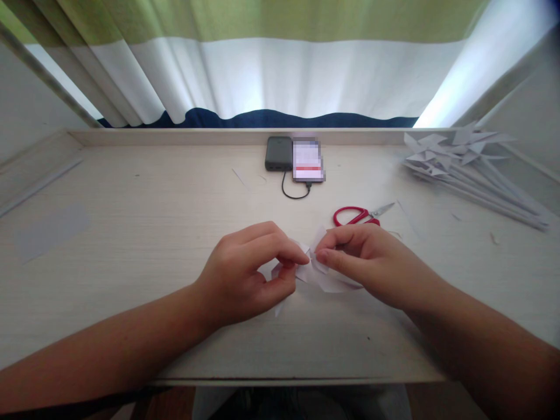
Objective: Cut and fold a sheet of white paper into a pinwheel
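Observation:
Near the middle of the pale desk, a folded white paper piece (330, 281) with pointed flaps lies between my hands. My left hand (258, 271) pinches its left side, thumb and index finger bent round the paper. On the other side, my right hand (361, 256) has thumb and index finger closed on a flap near the centre. Both hands partly cover the paper. Just behind my right hand lie red-handled scissors (350, 215), blades pointing right, part of the handle hidden.
A bundle of white paper pinwheels on sticks (472, 169) lies at the back right. A black power bank (279, 154) is cabled to a phone (307, 160) at the back. Flat paper (51, 231) and a long paper strip (41, 188) lie at the left.

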A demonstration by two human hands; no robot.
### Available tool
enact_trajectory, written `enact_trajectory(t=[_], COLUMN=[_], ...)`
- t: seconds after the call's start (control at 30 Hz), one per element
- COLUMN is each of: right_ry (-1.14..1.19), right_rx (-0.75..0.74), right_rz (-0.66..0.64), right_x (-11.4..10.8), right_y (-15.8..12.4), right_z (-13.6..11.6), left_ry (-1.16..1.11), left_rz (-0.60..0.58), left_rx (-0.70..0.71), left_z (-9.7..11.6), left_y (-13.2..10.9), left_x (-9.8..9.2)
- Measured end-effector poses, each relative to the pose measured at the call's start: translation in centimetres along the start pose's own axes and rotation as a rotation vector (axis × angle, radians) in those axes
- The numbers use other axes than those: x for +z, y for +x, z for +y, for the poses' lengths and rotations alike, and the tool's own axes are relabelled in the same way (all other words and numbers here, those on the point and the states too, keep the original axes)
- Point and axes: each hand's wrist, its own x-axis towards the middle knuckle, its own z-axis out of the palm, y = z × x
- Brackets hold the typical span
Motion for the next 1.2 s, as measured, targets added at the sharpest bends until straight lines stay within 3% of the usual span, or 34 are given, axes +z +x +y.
enact_trajectory(t=[0.3,0.77,1.2], right_ry=[-0.089,-0.400,-0.452], right_rx=[-0.016,-0.175,-0.200], right_rz=[0.032,0.149,0.229], right_x=[-0.01,0.47,0.45], right_y=[-0.16,-0.76,-0.77], right_z=[-0.23,-0.87,-0.87], left_ry=[-0.001,0.060,0.045], left_rz=[0.029,0.024,0.055], left_rx=[0.033,0.056,0.094], left_z=[0.30,0.22,0.51], left_y=[0.12,0.06,0.37], left_x=[-0.07,-0.01,-0.05])
